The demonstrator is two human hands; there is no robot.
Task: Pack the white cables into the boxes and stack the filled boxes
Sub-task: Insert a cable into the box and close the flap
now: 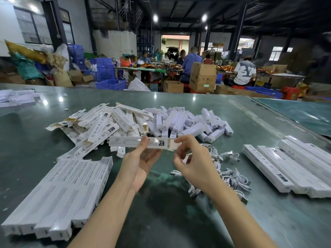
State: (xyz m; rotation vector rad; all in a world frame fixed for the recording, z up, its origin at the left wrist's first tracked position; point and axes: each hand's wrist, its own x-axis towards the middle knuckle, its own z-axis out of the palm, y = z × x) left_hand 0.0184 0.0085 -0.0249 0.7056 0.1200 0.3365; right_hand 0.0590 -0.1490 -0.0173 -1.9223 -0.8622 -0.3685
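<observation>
While the left hand [141, 163] holds a long white box [143, 142] level above the green counter [179, 221], grip pinching it near the middle with thumb on top and fingers underneath, the right hand [194, 161] has its fingers curled at the box's open right end; can't tell whether that grip holds a cable. Loose white cables [231, 176] lie in a heap on the counter just right of the right hand. Closed boxes lie side by side in a row at near left [59, 194] and a stack at right [295, 163], with a pile of unfilled boxes [111, 122] and small white boxes [188, 122] beyond the hands.
</observation>
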